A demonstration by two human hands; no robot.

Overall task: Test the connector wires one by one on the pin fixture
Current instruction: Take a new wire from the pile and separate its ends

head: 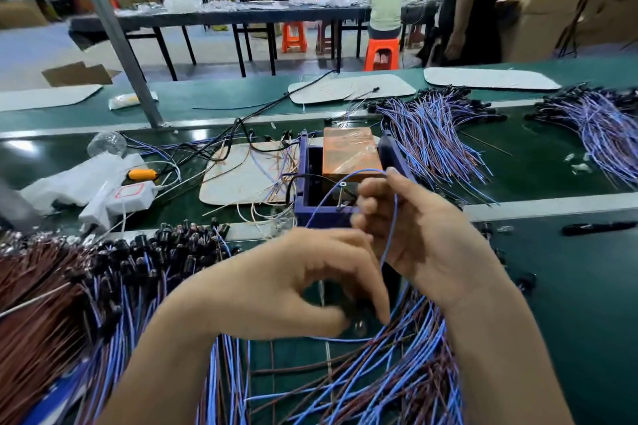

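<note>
A blue box-shaped pin fixture with an orange block on top stands in the middle of the green bench. My right hand is raised just in front of it and pinches a thin blue connector wire, which loops up over the fixture. My left hand hovers below with curled fingers around the lower part of a wire and a dark connector end; the grip itself is blurred. A heap of brown and blue wires with black connectors lies at the left.
More wire bundles lie at the far right and in front of me. A white plastic bag, a white adapter and a beige mat sit left of the fixture. People work at tables behind.
</note>
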